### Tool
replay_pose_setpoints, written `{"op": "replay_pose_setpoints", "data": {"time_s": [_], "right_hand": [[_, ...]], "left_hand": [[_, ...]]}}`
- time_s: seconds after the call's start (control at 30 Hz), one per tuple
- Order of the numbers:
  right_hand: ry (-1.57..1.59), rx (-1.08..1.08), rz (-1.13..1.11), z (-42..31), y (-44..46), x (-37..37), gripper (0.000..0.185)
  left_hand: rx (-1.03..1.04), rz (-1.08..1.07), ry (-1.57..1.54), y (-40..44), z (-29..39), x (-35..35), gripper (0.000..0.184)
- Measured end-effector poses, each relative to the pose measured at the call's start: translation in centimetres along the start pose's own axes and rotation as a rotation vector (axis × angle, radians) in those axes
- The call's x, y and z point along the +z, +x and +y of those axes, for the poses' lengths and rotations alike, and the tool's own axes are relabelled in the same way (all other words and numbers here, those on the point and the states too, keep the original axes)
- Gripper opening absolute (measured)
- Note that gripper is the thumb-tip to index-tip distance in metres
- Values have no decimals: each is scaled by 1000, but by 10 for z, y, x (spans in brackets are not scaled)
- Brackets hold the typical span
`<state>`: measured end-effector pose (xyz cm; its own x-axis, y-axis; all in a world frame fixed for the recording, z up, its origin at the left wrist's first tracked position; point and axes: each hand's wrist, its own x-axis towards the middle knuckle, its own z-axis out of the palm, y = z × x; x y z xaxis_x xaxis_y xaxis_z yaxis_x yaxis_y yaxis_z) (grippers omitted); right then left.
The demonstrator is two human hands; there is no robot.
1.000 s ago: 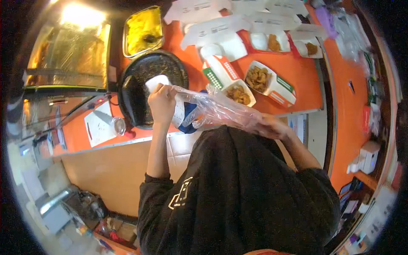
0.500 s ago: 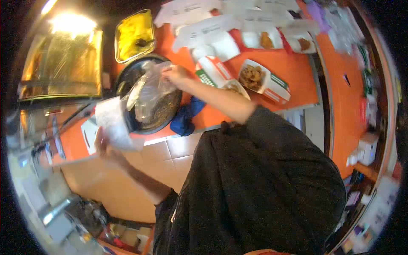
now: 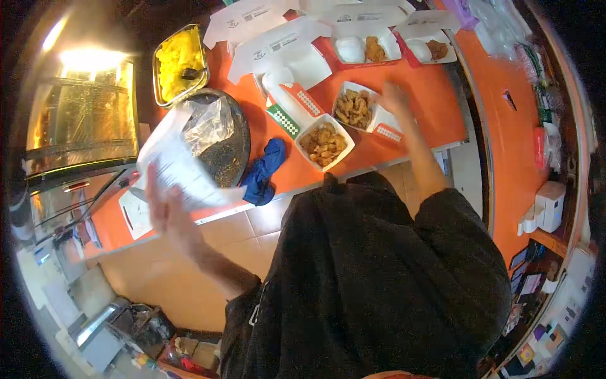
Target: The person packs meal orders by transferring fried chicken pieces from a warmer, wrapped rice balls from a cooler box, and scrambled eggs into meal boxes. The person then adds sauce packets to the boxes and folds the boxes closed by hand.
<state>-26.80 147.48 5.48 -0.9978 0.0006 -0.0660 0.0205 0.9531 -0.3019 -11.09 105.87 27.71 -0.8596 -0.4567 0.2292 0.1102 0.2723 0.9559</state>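
My left hand [image 3: 165, 205] is closed on printed paper sheets [image 3: 183, 174], which stand over the near left edge of a round black tray [image 3: 238, 142]. On that tray lies a crumpled clear plastic bag [image 3: 211, 126]. My right hand [image 3: 392, 100] is at the right side of a paper box of brown fried pieces [image 3: 353, 108], over its flap; blur hides what its fingers do. Closer to me stands a second box of golden fried pieces [image 3: 325, 144]. A blue cloth [image 3: 264, 174] is bunched beside the tray.
Open white boxes stand along the back, two with rice [image 3: 350, 49] and fried chicken [image 3: 375, 49]. A metal pan of yellow food [image 3: 180, 63] sits at back left, beside a lit glass cabinet [image 3: 85, 107]. A white board [image 3: 134, 215] lies at the counter's left front.
My right hand has let go of the plastic bag, which now rests on the black tray, and moved right to the fried-food box. My left hand still holds the paper sheets, now turned more toward the tray.
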Motion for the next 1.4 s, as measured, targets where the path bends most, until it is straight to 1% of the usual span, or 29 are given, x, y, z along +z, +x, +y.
{"op": "replay_pose_setpoints", "data": {"time_s": [0.03, 0.07, 0.1, 0.13, 0.17, 0.23, 0.27, 0.33, 0.37, 0.43, 0.5, 0.57, 0.6, 0.67, 0.73, 0.77, 0.83, 0.87, 0.9, 0.93, 0.97, 1.0, 1.03, 1.07, 1.1, 1.2, 1.27, 1.3, 1.4], "right_hand": [[16, -18, -165, 31, 5, 13, 27], [23, -33, -160, 40, 6, 8, 27], [110, -90, -245, 42, 4, 3, 26], [195, -154, -335, 47, 7, 0, 24], [200, -183, -342, 64, 19, 3, 24], [-101, -242, -259, 91, 42, 4, 20], [-98, -259, -258, 94, 50, -1, 20], [-200, -395, -332, 92, 63, -25, 21], [-201, -378, -365, 77, 60, -42, 19], [-209, -461, -370, 74, 74, -35, 20], [-216, -550, -374, 73, 82, -33, 21], [33, -558, -150, 53, 62, -79, 21], [33, -570, -154, 41, 48, -110, 21], [1128, -470, -235, 24, 11, -172, 28], [1401, -652, -103, 32, -13, -199, 32], [1502, -660, -126, 29, -30, -212, 33], [1600, -665, -159, 21, -54, -227, 41], [1667, -601, -185, 19, -61, -232, 45], [1732, -536, -212, 21, -65, -236, 51], [1727, -544, -221, 27, -66, -239, 51], [1740, -548, -281, 32, -66, -241, 48], [1753, -549, -342, 36, -65, -242, 46], [1734, -626, -323, 39, -65, -243, 43], [1732, -628, -338, 43, -65, -244, 43], [1685, -629, -360, 47, -64, -245, 42], [1642, -639, -386, 56, -60, -241, 40], [1651, -645, -385, 60, -58, -239, 39], [1623, -650, -374, 61, -57, -239, 37], [1578, -648, -357, 65, -53, -238, 32]], "left_hand": [[-70, -68, -68, -2, 8, 26, 55], [-57, -148, 0, -4, 23, 51, 58], [-92, -253, -165, -7, 29, 74, 61], [11, -343, -155, -9, 36, 97, 65], [103, -430, -84, -9, 38, 112, 68], [-17, -524, -319, -20, 66, 150, 72], [66, -569, -341, -22, 66, 164, 73], [114, -631, -385, -26, 73, 190, 75], [116, -622, -382, -30, 78, 202, 75], [173, -638, -427, -37, 90, 225, 78], [165, -630, -441, -44, 99, 242, 78], [160, -623, -455, -50, 106, 258, 79], [164, -611, -428, -54, 109, 265, 80], [164, -593, -397, -60, 112, 282, 81], [131, -597, -505, -66, 114, 301, 83], [129, -589, -504, -69, 115, 309, 83], [166, -516, -467, -74, 118, 325, 88], [166, -508, -468, -76, 120, 333, 88], [178, -472, -582, -77, 124, 340, 88], [194, -434, -696, -76, 127, 346, 88], [201, -424, -697, -72, 131, 352, 88], [196, -339, -669, -66, 136, 358, 85], [187, -254, -641, -60, 139, 363, 85], [185, -242, -639, -53, 144, 366, 85], [55, -280, -746, -45, 149, 367, 75], [-53, -415, -880, -16, 136, 372, 60], [36, -432, -879, -4, 137, 381, 54], [9, -442, -946, -1, 137, 384, 48], [33, -467, -963, 7, 137, 387, 48]]}}
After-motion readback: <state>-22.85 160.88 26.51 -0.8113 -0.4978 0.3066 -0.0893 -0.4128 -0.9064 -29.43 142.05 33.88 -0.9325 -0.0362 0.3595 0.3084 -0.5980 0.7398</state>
